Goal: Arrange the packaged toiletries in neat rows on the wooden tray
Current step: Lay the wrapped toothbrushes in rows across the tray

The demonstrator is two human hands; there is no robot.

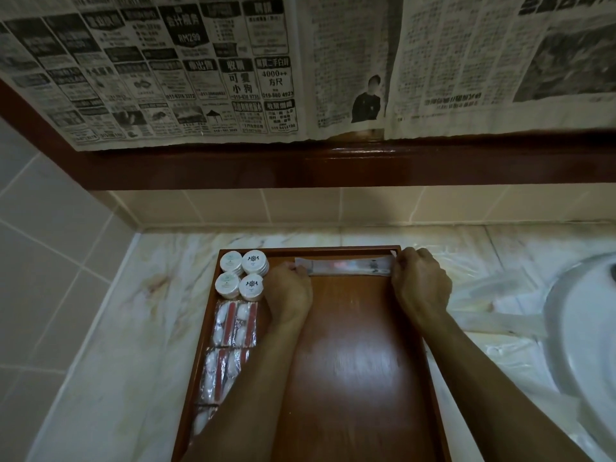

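A wooden tray (350, 378) lies on the marble counter. At its far edge a long clear packet (346, 266) lies crosswise. My left hand (290, 290) pinches the packet's left end and my right hand (421, 281) pinches its right end. In the tray's far left corner stand several round white containers (243, 275). Below them, along the left side, lie several clear sachets (233, 325) with white and red contents, partly hidden by my left forearm.
More clear plastic packets (500, 315) lie on the counter right of the tray. A white basin (586, 328) sits at the right edge. A tiled wall and a dark wooden ledge (333, 165) hung with newspaper rise behind the counter.
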